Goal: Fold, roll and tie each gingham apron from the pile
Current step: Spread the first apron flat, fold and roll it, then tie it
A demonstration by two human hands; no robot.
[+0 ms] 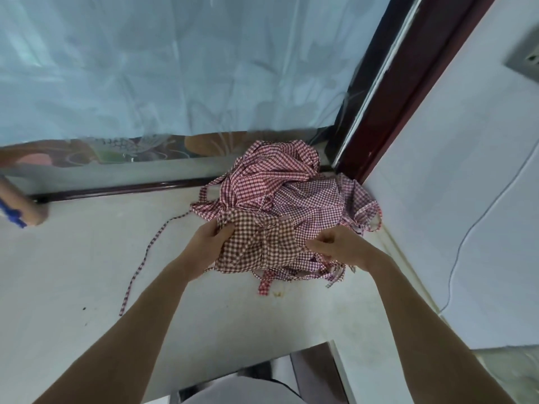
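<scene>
Two bare hands work at a heap of gingham aprons in a corner of a white counter (73,287).
Left hand (208,243) pinches the top brown-checked apron (256,243) at its left edge; right hand (339,244), fingers curled, grips its right side, the pile (291,185) behind.

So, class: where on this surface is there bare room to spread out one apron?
Bare counter lies left of the loose tie, and near the front edge between both forearms. The far right corner is crowded by the apron pile, which the left hand and right hand grip.
</scene>
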